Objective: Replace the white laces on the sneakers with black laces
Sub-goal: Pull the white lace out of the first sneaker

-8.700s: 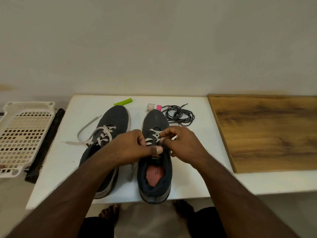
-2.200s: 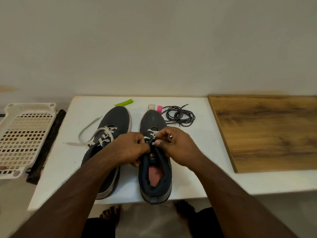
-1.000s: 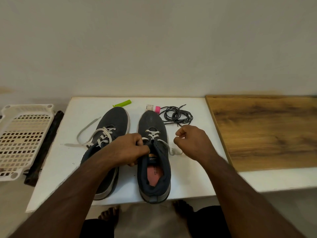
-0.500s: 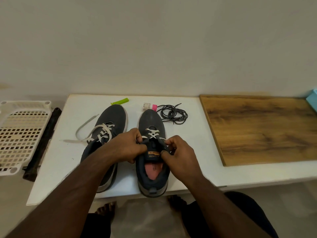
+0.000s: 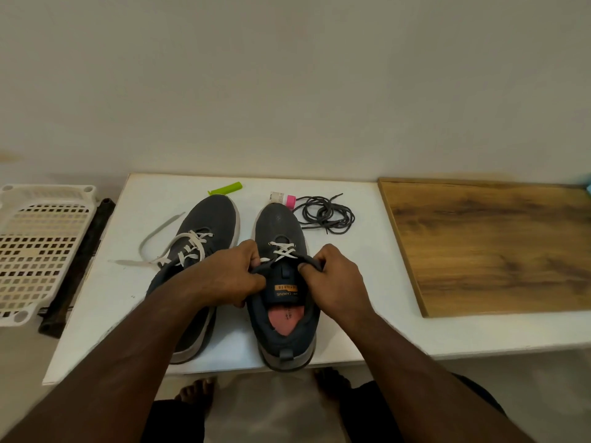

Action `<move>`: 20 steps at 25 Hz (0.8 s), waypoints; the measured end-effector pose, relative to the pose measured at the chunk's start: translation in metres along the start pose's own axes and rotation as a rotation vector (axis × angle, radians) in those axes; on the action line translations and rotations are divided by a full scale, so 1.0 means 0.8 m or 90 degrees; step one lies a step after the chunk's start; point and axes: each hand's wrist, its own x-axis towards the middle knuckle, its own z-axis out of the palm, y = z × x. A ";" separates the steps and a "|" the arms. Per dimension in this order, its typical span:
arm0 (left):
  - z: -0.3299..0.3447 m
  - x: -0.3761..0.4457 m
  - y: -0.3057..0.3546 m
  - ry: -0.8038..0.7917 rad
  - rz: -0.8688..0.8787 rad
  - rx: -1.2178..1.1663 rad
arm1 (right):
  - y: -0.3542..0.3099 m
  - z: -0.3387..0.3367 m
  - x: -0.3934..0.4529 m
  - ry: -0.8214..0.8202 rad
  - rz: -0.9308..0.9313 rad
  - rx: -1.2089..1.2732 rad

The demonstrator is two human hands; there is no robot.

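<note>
Two dark grey sneakers stand side by side on the white table (image 5: 351, 251), toes toward the wall. My left hand (image 5: 232, 278) grips the left flap of the right sneaker (image 5: 281, 225) at its throat. My right hand (image 5: 332, 276) grips the right flap. The tongue with an orange label shows between them. The right sneaker's white lace (image 5: 281, 252) crosses only the lower eyelets. The left sneaker (image 5: 208, 225) carries a loosened white lace (image 5: 188, 251) that trails onto the table to its left. A coil of black laces (image 5: 326, 214) lies behind the right sneaker.
A green tube (image 5: 225, 189) and a small white bottle with a pink cap (image 5: 283, 198) lie near the wall. A wooden board (image 5: 492, 244) covers the table's right part. A white perforated plastic rack (image 5: 38, 251) and a dark bar (image 5: 80, 266) are to the left.
My right hand pulled lace out to the right a second ago, then came back to the right sneaker. Both hands now spread its flaps apart, and fewer eyelets carry white lace than before.
</note>
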 end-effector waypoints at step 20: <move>0.024 0.040 0.010 0.298 0.192 0.101 | -0.022 -0.001 0.007 -0.015 -0.031 0.049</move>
